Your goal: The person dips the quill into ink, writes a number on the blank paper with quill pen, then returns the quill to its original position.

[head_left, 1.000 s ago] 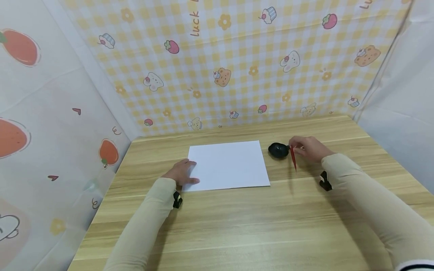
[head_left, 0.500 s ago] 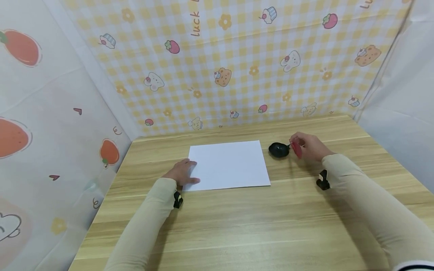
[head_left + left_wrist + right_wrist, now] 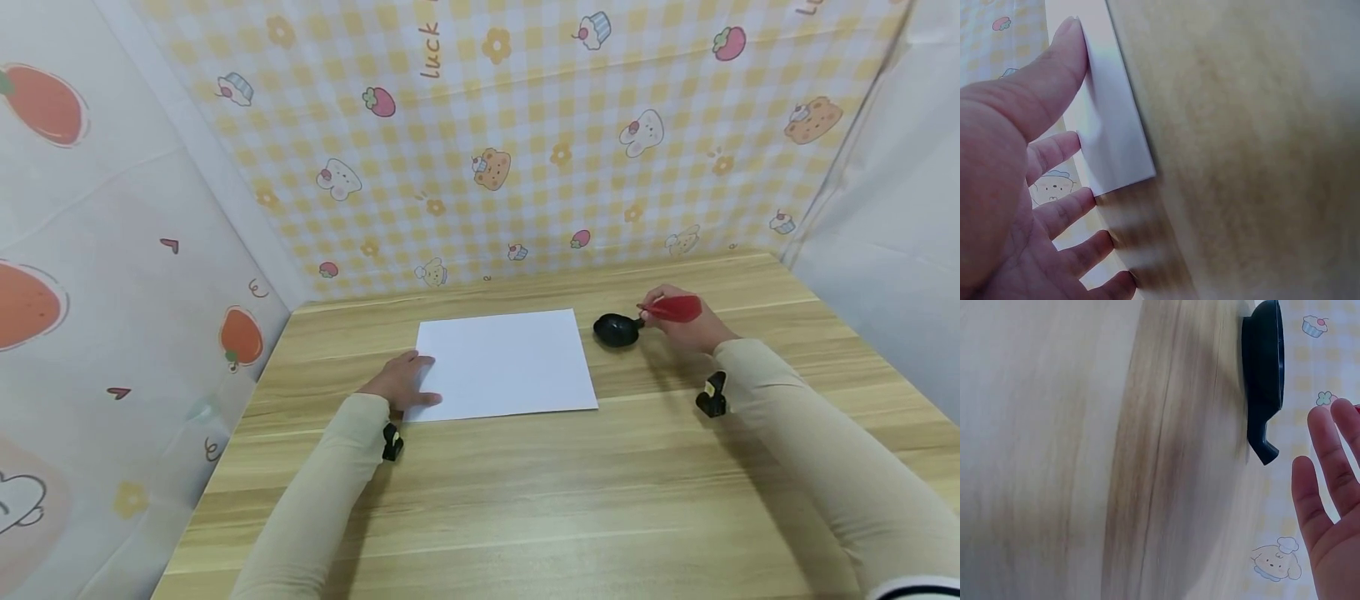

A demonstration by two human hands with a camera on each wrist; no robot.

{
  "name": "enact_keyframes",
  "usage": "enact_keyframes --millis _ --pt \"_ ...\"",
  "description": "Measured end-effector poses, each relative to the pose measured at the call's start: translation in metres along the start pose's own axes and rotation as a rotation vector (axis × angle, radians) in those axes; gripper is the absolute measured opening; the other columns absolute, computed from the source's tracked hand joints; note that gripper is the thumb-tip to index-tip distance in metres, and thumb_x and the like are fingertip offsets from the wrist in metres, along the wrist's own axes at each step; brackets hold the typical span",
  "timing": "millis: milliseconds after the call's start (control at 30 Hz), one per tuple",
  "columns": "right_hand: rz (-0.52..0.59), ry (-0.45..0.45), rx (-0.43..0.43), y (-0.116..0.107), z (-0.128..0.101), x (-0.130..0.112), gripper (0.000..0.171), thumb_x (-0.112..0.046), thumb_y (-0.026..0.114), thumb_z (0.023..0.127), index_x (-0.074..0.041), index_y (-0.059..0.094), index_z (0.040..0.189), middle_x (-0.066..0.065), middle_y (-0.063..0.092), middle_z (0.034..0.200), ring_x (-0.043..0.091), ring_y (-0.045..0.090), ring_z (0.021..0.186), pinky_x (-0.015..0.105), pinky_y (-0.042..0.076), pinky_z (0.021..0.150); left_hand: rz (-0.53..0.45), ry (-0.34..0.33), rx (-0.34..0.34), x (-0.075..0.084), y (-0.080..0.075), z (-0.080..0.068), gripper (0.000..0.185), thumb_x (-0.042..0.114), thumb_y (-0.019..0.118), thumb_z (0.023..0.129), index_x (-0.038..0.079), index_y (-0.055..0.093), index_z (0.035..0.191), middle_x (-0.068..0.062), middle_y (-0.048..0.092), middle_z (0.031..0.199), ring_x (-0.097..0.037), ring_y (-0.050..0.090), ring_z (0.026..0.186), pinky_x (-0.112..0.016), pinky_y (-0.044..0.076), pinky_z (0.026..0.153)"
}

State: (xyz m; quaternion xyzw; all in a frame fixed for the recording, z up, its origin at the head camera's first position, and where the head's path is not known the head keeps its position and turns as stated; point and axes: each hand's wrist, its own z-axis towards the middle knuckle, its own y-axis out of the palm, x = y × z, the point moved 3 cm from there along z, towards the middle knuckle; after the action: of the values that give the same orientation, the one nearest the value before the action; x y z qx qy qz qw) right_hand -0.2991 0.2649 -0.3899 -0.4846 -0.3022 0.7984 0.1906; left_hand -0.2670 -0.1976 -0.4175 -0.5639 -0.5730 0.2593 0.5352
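The white sheet of paper (image 3: 505, 364) lies flat on the wooden tabletop (image 3: 525, 500), and everything else sits around it. The left hand (image 3: 401, 382) rests on the paper's near left corner, fingers spread and flat; in the left wrist view the thumb and fingers (image 3: 1054, 150) press the corner of the sheet (image 3: 1110, 137) down without curling round it.

Just off the paper's far right corner sits a small black dish (image 3: 617, 330), its short handle pointing away from the sheet. The right hand (image 3: 678, 323) is right beside that dish, on the side away from the paper, and pinches a red pen-like tool (image 3: 672, 308) between thumb and fingertips, so that it lies roughly level above the hand. The right wrist view shows the dish (image 3: 1263, 369) and the straighter fingers (image 3: 1325, 469), close to the dish and not touching it.
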Motion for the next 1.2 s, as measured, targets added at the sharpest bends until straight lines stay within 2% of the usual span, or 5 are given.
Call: enact_keyframes --millis 267,500,733,900,1200 --pt "-0.004 0.034 -0.021 -0.004 0.0 0.007 0.015 -0.005 0.064 0.093 0.003 0.057 0.103 0.019 0.067 0.097 0.002 0.057 0.08 0.014 0.043 0.069 -0.005 -0.011 0.002 0.0 0.0 -0.001 0.075 0.037 0.071 0.088 0.006 0.038 0.148 -0.026 0.022 0.154 -0.047 0.021 0.139 -0.059 0.025 0.108" --pt "0.033 -0.027 -0.012 -0.008 -0.004 -0.023 0.014 0.007 0.061 0.09 0.012 0.054 0.101 0.026 0.066 0.088 0.007 0.063 0.075 0.012 0.044 0.066 0.003 -0.004 0.001 0.0 -0.001 -0.001 0.075 0.037 0.071 0.088 0.006 0.038 0.147 -0.026 0.022 0.154 -0.048 0.021 0.139 -0.059 0.025 0.108" --pt "0.047 -0.009 0.015 -0.003 -0.003 0.01 0.014 0.0 0.061 0.093 0.007 0.054 0.103 0.024 0.066 0.088 0.01 0.062 0.075 0.015 0.044 0.063 -0.001 -0.007 -0.002 0.001 0.0 0.0 0.075 0.037 0.071 0.088 0.006 0.038 0.148 -0.026 0.022 0.155 -0.047 0.021 0.139 -0.058 0.024 0.109" --pt "0.107 -0.033 0.037 -0.002 -0.004 0.014 0.015 0.003 0.062 0.092 0.008 0.055 0.104 0.026 0.067 0.088 0.012 0.064 0.075 0.016 0.046 0.063 -0.003 -0.005 0.002 0.001 -0.001 -0.001 0.075 0.037 0.071 0.088 0.006 0.038 0.148 -0.026 0.023 0.154 -0.047 0.021 0.139 -0.059 0.024 0.109" --pt "0.109 0.109 0.004 -0.004 -0.007 0.014 0.015 -0.013 0.058 0.098 0.002 0.056 0.102 0.023 0.067 0.094 0.02 0.068 0.081 0.018 0.049 0.067 0.012 0.011 0.0 0.001 -0.001 -0.002 0.074 0.037 0.071 0.089 0.004 0.038 0.147 -0.027 0.024 0.153 -0.048 0.023 0.138 -0.058 0.024 0.109"
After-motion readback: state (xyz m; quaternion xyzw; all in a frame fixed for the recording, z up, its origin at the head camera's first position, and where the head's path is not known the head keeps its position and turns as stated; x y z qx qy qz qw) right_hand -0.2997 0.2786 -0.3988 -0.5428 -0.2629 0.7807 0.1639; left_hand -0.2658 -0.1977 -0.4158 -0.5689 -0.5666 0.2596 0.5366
